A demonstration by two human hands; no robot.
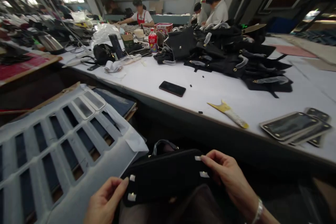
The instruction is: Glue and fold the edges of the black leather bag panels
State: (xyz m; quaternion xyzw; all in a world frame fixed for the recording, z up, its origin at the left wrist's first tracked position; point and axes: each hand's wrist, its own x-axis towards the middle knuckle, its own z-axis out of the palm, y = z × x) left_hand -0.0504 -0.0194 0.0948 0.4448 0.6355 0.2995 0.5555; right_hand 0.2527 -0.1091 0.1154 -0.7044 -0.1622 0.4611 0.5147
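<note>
A black bag (pixel 165 176) is held up below the table edge, its long flat panel facing me. Small whitish tabs sit near the panel's corners, two on each side. My left hand (pixel 106 199) pinches the bag's left end between thumb and fingers. At the upper right corner, my right hand (pixel 227 169) grips the bag, its thumb at a whitish tab (pixel 197 158). A curved handle (pixel 165 143) shows behind the panel's top edge. The lower part of the bag is dark and blurred.
On the white table (pixel 147 77) lie a phone (pixel 172 88), a yellow-stained strip (pixel 228 112), dark framed plates (pixel 291 125) and a pile of black bags (pixel 223 49). A pale slotted tray (pixel 60 147) stands at left. A red bottle (pixel 152 41) stands farther back; people sit beyond.
</note>
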